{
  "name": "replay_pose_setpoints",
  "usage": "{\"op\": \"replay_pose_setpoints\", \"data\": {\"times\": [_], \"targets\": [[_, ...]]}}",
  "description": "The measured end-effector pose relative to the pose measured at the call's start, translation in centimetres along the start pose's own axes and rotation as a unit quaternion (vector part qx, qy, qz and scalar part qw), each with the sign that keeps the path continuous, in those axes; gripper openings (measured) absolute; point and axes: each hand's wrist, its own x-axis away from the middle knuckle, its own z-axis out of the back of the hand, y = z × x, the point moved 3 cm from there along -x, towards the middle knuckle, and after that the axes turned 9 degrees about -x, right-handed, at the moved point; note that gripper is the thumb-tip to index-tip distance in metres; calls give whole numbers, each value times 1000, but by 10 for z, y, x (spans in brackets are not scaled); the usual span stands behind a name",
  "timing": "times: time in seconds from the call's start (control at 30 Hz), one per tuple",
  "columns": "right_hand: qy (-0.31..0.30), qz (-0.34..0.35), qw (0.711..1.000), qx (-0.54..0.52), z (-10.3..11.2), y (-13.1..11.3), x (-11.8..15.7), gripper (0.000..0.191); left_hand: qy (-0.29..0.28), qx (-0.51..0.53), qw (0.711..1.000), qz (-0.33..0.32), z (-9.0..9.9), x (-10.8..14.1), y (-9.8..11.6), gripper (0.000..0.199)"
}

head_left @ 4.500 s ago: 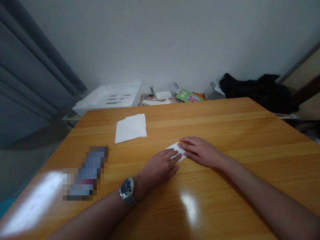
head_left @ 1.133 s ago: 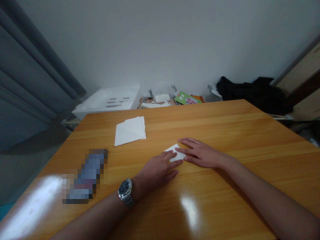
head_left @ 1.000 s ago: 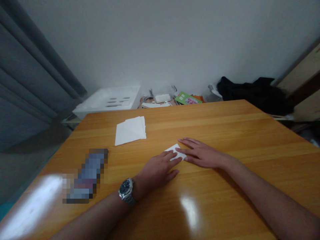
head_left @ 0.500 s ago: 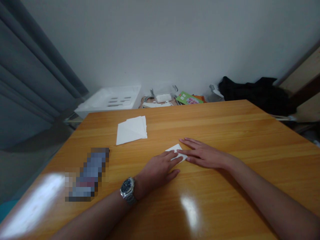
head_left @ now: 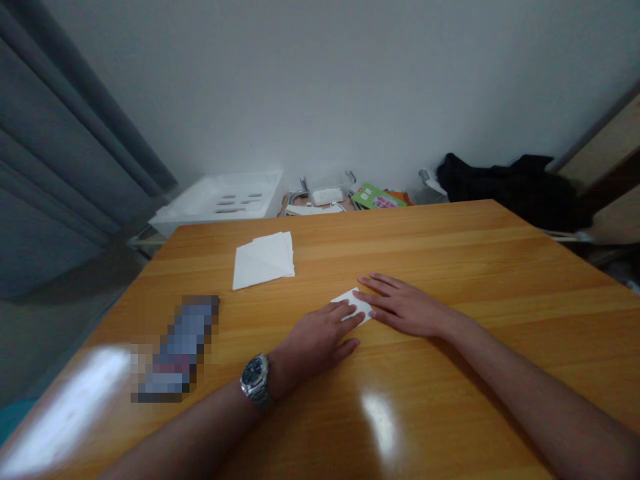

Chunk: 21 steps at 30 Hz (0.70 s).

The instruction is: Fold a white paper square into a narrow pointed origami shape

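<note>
One small white piece of paper (head_left: 359,306) is laid flat near the middle of the wooden table (head_left: 465,247), one corner pointed toward the table's far edge; its long axis cannot be told, since it is partly covered by fingers. Two hands are rested on it: the left hand (head_left: 316,337), fingers extended and lightly bent, and the right hand (head_left: 409,308), fingers spread; nothing is gripped. One wristwatch (head_left: 255,373) is worn on the left wrist. Toward the table's far left, at least two white sheets (head_left: 265,260) are overlapped. At the table's left side, one pixelated object (head_left: 183,347) is seen.
</note>
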Motion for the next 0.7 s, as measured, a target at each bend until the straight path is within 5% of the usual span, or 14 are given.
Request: {"op": "replay_pose_setpoints", "data": {"times": [0.7], "targets": [[13, -28, 1000, 0, -2, -1, -9, 53, -6, 2, 1000, 10, 0, 1, -1, 52]]}}
